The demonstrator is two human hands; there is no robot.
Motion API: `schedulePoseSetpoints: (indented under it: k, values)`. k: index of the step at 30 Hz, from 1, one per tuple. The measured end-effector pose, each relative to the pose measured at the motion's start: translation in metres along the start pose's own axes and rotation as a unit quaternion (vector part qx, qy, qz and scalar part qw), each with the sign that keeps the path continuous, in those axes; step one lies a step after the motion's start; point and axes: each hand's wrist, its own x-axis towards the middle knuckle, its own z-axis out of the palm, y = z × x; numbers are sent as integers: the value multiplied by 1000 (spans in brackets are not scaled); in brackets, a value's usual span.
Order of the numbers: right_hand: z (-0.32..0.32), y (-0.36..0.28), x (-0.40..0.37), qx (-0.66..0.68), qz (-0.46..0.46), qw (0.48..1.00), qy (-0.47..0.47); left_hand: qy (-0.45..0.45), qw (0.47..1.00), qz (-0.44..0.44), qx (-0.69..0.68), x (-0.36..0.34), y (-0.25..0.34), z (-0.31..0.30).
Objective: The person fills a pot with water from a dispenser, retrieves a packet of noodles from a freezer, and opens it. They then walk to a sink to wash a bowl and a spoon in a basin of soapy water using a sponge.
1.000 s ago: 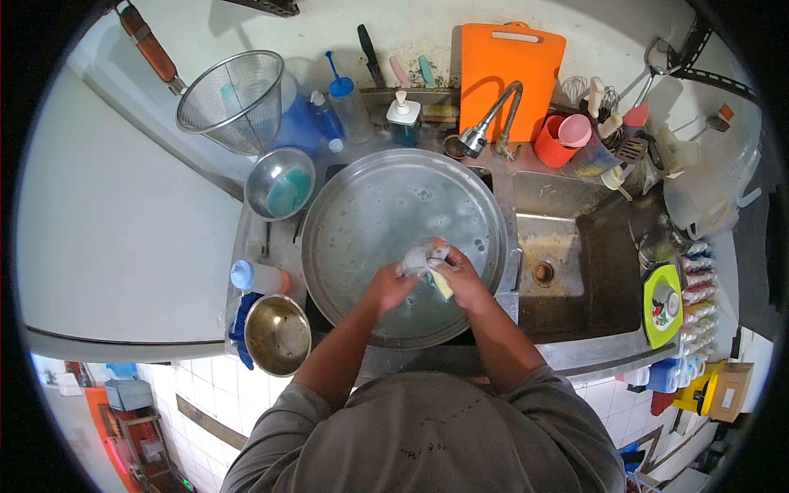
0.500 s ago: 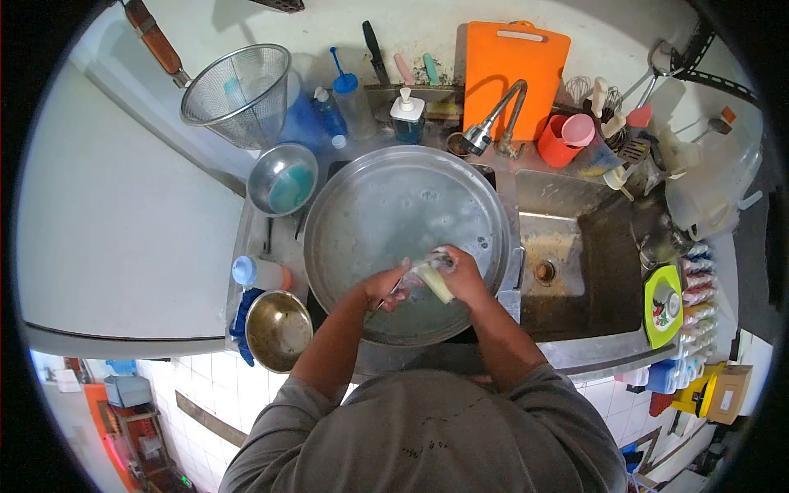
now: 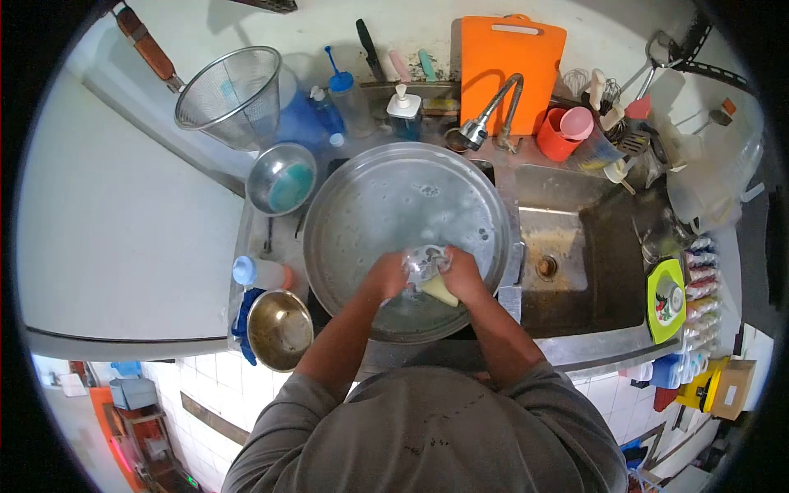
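A large round metal basin (image 3: 394, 189) with cloudy, soapy water sits over the left part of the sink. Above its near half, my left hand (image 3: 389, 275) is closed on the left side of a shiny, foamy item (image 3: 425, 261) that looks clear or metallic; its exact form is blurred. On the other side, my right hand (image 3: 463, 273) is closed round a pale yellow sponge (image 3: 440, 290), pressed against that item. Both hands are close together, with the item between them.
A faucet (image 3: 493, 115) and orange cutting board (image 3: 514, 70) stand behind the basin. To the right is a sink bowl (image 3: 567, 271). Metal bowls (image 3: 280, 330), a bottle (image 3: 261, 272) and a mesh strainer (image 3: 234, 99) are on the left; a green tray (image 3: 666, 302) lies far right.
The shiny item has turned and now shows more broadly between my hands. My left hand has moved slightly up, and my right hand slightly down with the sponge.
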Motion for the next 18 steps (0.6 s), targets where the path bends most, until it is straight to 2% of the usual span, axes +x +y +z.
schedulePoseSetpoints:
  k: [1,2,4,5,7,8,10,11,13,14,15,16,17,18]
  values:
    - [1,-1,0,0,-4,1000,9,-40,988,-61,-138,-2,4,-5]
    - [2,-3,0,0,-7,1000,19,-42,988,-59,-137,1,-10,2]
    - [0,-11,0,-30,-9,999,6,-58,969,-118,-211,5,-41,19]
    - [1,-15,-1,-61,-11,998,-11,-58,969,-120,-210,-2,-25,11]
    - [6,-21,-2,-81,9,996,-24,20,995,-89,-28,-16,8,3]
    - [7,-23,-2,-103,30,994,-36,20,995,-89,-28,-16,9,9]
    - [7,-29,-2,-128,44,990,-28,49,993,-51,94,-15,6,22]
    - [6,-30,-1,-153,57,986,-19,49,993,-50,93,-13,2,24]
    - [7,-20,-1,-160,52,986,9,-5,998,-69,1,-6,-7,25]
    - [6,-15,1,-164,47,985,35,-3,998,-67,0,-3,-12,23]
    - [3,-7,2,-166,45,985,36,-20,987,-130,-90,0,-18,20]
    - [-7,-7,4,-112,35,988,96,-36,965,-191,-178,1,-14,11]
    - [-11,-9,6,-57,25,986,152,-33,965,-191,-179,-1,-10,5]
    - [-13,-12,6,-58,22,986,152,-20,935,-226,-271,-4,-6,-2]
